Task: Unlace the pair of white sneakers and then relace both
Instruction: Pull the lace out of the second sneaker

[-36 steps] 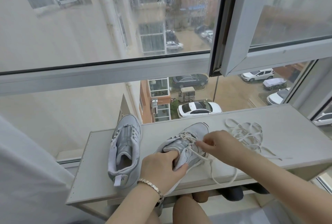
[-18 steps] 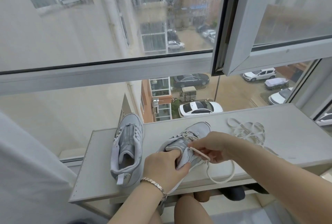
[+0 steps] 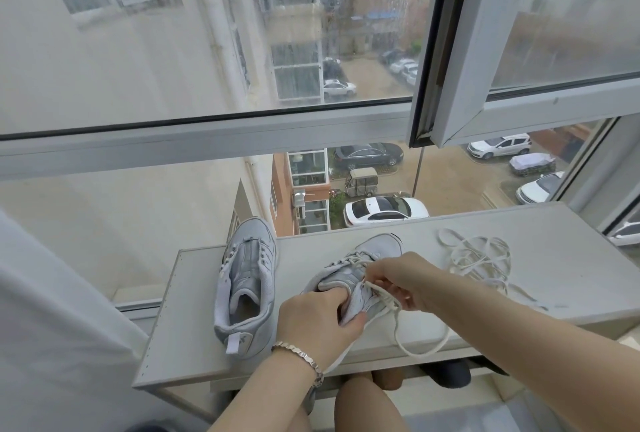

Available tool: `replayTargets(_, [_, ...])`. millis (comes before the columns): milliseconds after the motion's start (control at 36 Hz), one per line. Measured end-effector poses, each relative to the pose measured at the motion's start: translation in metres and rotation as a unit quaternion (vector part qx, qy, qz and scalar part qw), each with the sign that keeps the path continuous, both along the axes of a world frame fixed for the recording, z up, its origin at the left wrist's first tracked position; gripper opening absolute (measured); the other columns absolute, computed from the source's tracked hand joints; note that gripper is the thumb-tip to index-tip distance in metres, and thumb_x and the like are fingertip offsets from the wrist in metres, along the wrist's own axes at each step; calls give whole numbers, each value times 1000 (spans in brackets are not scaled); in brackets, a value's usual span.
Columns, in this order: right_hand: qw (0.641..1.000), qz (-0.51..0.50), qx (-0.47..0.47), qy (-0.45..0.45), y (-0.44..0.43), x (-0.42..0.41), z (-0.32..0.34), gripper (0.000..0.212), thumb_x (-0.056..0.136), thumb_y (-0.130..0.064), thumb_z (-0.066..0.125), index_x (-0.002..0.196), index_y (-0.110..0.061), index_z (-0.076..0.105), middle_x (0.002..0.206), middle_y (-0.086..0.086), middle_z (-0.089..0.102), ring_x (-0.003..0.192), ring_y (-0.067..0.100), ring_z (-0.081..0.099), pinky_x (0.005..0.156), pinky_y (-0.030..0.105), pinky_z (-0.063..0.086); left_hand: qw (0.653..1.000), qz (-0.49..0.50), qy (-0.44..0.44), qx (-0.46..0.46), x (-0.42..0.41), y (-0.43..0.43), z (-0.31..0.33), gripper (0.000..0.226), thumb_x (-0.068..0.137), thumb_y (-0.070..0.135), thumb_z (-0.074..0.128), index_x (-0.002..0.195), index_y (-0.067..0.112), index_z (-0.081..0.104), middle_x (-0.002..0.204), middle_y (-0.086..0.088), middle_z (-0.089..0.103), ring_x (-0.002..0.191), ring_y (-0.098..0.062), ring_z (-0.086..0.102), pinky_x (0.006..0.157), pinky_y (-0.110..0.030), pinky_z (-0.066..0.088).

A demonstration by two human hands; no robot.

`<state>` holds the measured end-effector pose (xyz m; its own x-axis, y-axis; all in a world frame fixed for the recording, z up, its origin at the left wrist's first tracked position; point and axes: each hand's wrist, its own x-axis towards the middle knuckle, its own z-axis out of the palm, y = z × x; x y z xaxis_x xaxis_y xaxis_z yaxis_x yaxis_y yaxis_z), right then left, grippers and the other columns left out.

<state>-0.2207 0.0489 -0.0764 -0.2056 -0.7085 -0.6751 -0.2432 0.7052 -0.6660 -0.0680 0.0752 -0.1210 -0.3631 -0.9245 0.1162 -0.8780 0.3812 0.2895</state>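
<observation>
Two pale grey-white sneakers rest on a white shelf (image 3: 571,258) by the window. The left sneaker (image 3: 247,279) lies unlaced, toe pointing away. My left hand (image 3: 317,321) grips the collar and tongue of the right sneaker (image 3: 363,258), which is partly laced. My right hand (image 3: 405,279) pinches the white lace (image 3: 398,331) at the upper eyelets; a loop of it hangs over the shelf's front edge. A second loose lace (image 3: 478,258) lies tangled on the shelf to the right.
The shelf's front edge (image 3: 242,372) is close to my knees (image 3: 367,404). A window frame (image 3: 207,141) runs across behind the shoes, with an open sash (image 3: 460,51) at the upper right. A white cloth (image 3: 52,327) fills the left side.
My right hand has moved back toward me from the middle eyelets to the upper ones, drawing the lace along. My left hand keeps its grip on the sneaker.
</observation>
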Motion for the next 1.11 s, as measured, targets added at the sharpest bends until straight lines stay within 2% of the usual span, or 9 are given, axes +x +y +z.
replayTargets(222, [972,93,-169,133,1,-3,-24,58,83,-22,64,39,-17,28,29,-10,18,29,8,18,41,21,19,1000,-8,9,-1,0,1,2,44,82,57,48,60,22,33,52,7,37,61,-11,44,56,-22,26])
replayTargets(444, [921,171,-228,264,-7,-9,-18,25,82,-20,63,62,-5,60,56,2,49,53,16,41,48,22,32,1000,-15,1,6,1,0,5,39,80,58,47,70,21,40,51,7,36,65,-13,50,56,-22,29])
replayTargets(556, [984,16,-178,7,-15,-15,-7,30,88,-5,50,59,-6,52,46,1,50,34,6,34,32,13,25,1000,-20,-2,6,3,0,4,39,81,57,47,70,21,42,51,6,37,60,-11,44,48,-19,26])
replayTargets(611, [969,-92,-139,-181,-22,-27,8,33,88,-2,41,59,-15,38,37,-4,39,29,5,27,30,11,20,1000,-15,-5,2,2,0,5,38,82,57,46,71,21,44,52,7,38,60,-10,43,47,-11,21])
replayTargets(667, [951,-124,-146,-243,-28,-42,27,33,84,-2,39,57,-19,32,37,-6,30,31,7,24,31,11,20,1000,-4,-9,-7,0,0,6,37,84,56,45,72,21,44,56,7,42,60,-10,42,47,-9,18])
replayTargets(861, [981,123,-122,85,-7,-41,24,20,86,-18,59,68,-10,56,54,0,50,44,10,42,41,14,35,999,5,-36,-18,-1,3,7,37,85,57,43,73,23,42,57,7,41,63,-9,42,55,-20,29])
replayTargets(972, [971,172,-83,143,-1,-19,-3,42,83,-38,64,55,-10,48,49,2,46,40,12,38,38,16,30,1000,3,-24,-6,-3,3,8,37,84,58,45,72,23,39,63,6,45,72,-11,52,59,-20,31])
replayTargets(1056, [980,122,-93,123,-2,-13,-13,48,81,-34,67,49,-13,38,43,1,36,36,13,31,38,16,25,1000,3,-13,0,-3,3,8,35,84,56,45,71,24,39,67,5,52,72,-12,53,59,-20,31])
replayTargets(1111, [984,94,-112,104,-2,-14,-14,45,80,-28,70,46,-11,47,41,1,39,34,11,32,38,15,24,1000,5,-11,-5,-2,3,7,34,85,56,45,71,24,41,66,5,51,69,-11,50,58,-20,30])
